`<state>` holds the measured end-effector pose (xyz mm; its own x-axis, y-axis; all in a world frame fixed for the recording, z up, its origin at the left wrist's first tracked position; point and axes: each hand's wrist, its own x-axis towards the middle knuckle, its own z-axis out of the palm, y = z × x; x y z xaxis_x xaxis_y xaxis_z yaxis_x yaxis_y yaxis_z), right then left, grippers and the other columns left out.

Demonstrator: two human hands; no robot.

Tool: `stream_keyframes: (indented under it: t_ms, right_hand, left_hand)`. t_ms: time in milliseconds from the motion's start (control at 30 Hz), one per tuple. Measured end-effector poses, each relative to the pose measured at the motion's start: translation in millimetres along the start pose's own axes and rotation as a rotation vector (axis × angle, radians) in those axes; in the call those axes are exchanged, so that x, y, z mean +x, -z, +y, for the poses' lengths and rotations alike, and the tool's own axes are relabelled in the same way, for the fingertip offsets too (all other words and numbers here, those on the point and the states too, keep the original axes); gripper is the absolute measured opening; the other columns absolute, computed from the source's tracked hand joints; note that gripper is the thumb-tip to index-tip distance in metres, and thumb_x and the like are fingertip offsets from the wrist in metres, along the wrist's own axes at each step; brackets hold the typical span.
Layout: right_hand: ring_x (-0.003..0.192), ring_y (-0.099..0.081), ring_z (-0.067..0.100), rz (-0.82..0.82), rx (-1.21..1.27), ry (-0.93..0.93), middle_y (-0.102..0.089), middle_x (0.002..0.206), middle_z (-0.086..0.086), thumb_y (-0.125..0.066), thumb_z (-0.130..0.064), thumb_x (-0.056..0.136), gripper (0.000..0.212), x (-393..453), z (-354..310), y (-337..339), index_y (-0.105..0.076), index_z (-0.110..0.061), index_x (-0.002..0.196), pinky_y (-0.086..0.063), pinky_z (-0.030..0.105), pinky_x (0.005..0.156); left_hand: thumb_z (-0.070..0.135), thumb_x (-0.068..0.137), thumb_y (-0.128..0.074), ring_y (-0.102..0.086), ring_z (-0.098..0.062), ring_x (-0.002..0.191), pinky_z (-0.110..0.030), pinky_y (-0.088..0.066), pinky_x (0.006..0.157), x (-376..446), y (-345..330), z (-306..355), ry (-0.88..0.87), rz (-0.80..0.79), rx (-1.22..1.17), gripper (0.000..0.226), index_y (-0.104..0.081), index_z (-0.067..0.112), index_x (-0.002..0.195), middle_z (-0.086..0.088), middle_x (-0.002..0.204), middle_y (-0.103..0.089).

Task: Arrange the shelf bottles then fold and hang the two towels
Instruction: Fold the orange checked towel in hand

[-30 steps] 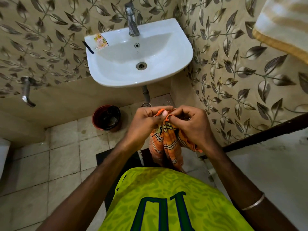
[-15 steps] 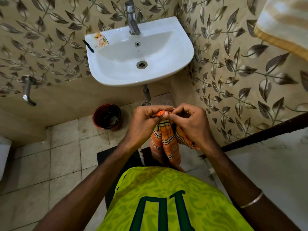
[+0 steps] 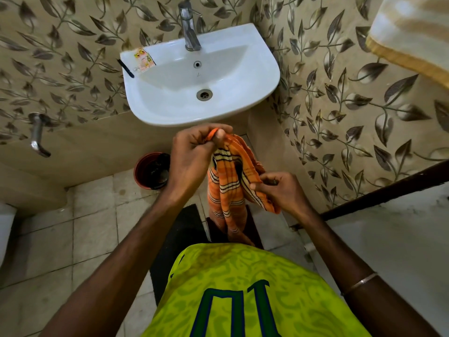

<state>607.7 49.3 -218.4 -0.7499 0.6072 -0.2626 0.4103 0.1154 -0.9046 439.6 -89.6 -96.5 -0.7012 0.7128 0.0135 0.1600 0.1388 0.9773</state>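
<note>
**Towel fold: hands split**

Head view: right hand (image 3: 283, 192) dropped from the shared top pinch to 4 o'clock, fingers pinching a lower edge of the orange striped towel (image 3: 229, 181). Left hand (image 3: 194, 152) pinches the top corner, centre frame. Likely squaring up the fold. White sink (image 3: 267, 76) at 12; cream towel (image 3: 410, 37) hangs at 2; tiled floor (image 3: 92, 229).

Tiled floor (image 3: 92, 239), pale square tiles with dark grout lines, some staining. Resting on it: dark mat (image 3: 177, 242), laid under the person's position; round red-brown tub (image 3: 151, 170), dark inside, set against the wall base below the white washbasin (image 3: 255, 76). On the washbasin rim: printed sachet (image 3: 144, 60) and black stick-like item (image 3: 125, 68).
</note>
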Motion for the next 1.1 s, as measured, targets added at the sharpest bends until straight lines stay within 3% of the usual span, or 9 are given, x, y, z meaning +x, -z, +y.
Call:
stream_keyframes:
  t_ms: [200, 333, 400, 533, 667, 800, 967, 1033, 1100]
  right_hand:
    - [0.077, -0.073, 0.015, 0.012, -0.198, -0.032, -0.077, 0.082, -0.003, -0.079, -0.036, 0.084, 0.013, -3, 26, 5, -0.079, -0.025, 0.091, -0.058, 0.044, 0.071]
    - [0.077, -0.064, -0.009, 0.114, -0.355, 0.063, -0.073, 0.097, -0.013, -0.077, -0.031, 0.088, 0.026, -3, 22, 20, -0.073, -0.022, 0.112, -0.051, 0.011, 0.063]
    - [0.082, -0.064, -0.004, 0.231, -0.432, 0.151, -0.072, 0.103, -0.007, -0.077, -0.022, 0.088, 0.032, 0, 19, 31, -0.068, -0.020, 0.118, -0.046, 0.004, 0.062]
    - [0.103, -0.063, 0.018, 0.353, -0.603, 0.234, -0.061, 0.124, 0.008, -0.078, -0.026, 0.086, 0.057, 15, 11, 60, -0.055, -0.027, 0.138, -0.058, 0.032, 0.072]
    - [0.102, -0.059, 0.023, 0.305, -0.781, 0.311, -0.070, 0.106, 0.003, -0.065, -0.031, 0.088, 0.026, 25, -14, 78, -0.074, -0.018, 0.109, -0.055, 0.042, 0.081]
    - [0.077, -0.067, 0.014, 0.250, -0.807, 0.269, -0.075, 0.090, -0.003, -0.071, -0.030, 0.090, 0.016, 26, -45, 86, -0.074, -0.022, 0.103, -0.057, 0.032, 0.069]
    - [0.081, -0.072, 0.003, -0.343, -0.592, 0.161, -0.076, 0.088, -0.009, -0.079, -0.019, 0.083, 0.010, 12, -92, 103, -0.078, -0.024, 0.092, -0.060, 0.026, 0.073]
    - [0.082, -0.073, 0.005, -0.303, -0.554, 0.181, -0.077, 0.088, -0.009, -0.079, -0.019, 0.083, 0.010, 14, -101, 105, -0.078, -0.022, 0.092, -0.060, 0.025, 0.072]
    - [0.077, -0.071, 0.008, -0.023, -0.665, 0.276, -0.075, 0.088, -0.010, -0.077, -0.023, 0.086, 0.009, 21, -105, 106, -0.077, -0.025, 0.094, -0.058, 0.029, 0.070]
  left_hand:
    - [0.007, 0.099, -0.055, -0.072, -0.010, 0.084, -0.016, -0.053, 0.067, 9, 17, 19, -0.071, 0.071, -0.023, 0.021, -0.072, 0.001, 0.108, -0.002, 0.092, -0.074]
    - [0.009, 0.099, -0.055, -0.069, -0.005, 0.083, -0.016, -0.053, 0.069, 15, 32, 12, -0.083, 0.087, 0.045, 0.020, -0.073, 0.003, 0.109, -0.002, 0.094, -0.073]
    - [0.011, 0.100, -0.055, -0.068, -0.005, 0.082, -0.018, -0.053, 0.068, 20, 43, 7, -0.066, 0.093, 0.047, 0.020, -0.073, 0.006, 0.108, -0.003, 0.095, -0.073]
    - [0.013, 0.100, -0.055, -0.067, -0.006, 0.087, -0.020, -0.052, 0.072, 26, 60, -7, -0.046, 0.104, 0.060, 0.020, -0.074, 0.009, 0.108, -0.001, 0.097, -0.074]
    - [0.014, 0.100, -0.056, -0.067, -0.010, 0.091, -0.023, -0.052, 0.076, 29, 68, -22, -0.038, 0.088, 0.074, 0.020, -0.074, 0.014, 0.106, -0.003, 0.099, -0.074]
    - [0.016, 0.101, -0.055, -0.067, -0.009, 0.090, -0.024, -0.055, 0.077, 35, 77, -36, -0.019, 0.091, 0.070, 0.021, -0.073, 0.011, 0.109, -0.003, 0.097, -0.073]
    - [0.019, 0.100, -0.057, -0.067, -0.010, 0.087, -0.026, -0.054, 0.076, 46, 97, -59, 0.029, 0.120, 0.042, 0.020, -0.074, 0.014, 0.108, 0.000, 0.093, -0.072]
    - [0.018, 0.100, -0.057, -0.066, -0.007, 0.083, -0.023, -0.053, 0.071, 48, 101, -62, 0.034, 0.119, 0.027, 0.019, -0.074, 0.014, 0.107, 0.000, 0.090, -0.071]
    - [0.016, 0.100, -0.057, -0.066, -0.006, 0.082, -0.020, -0.053, 0.069, 50, 100, -63, 0.023, 0.103, 0.034, 0.019, -0.074, 0.013, 0.106, 0.001, 0.091, -0.072]
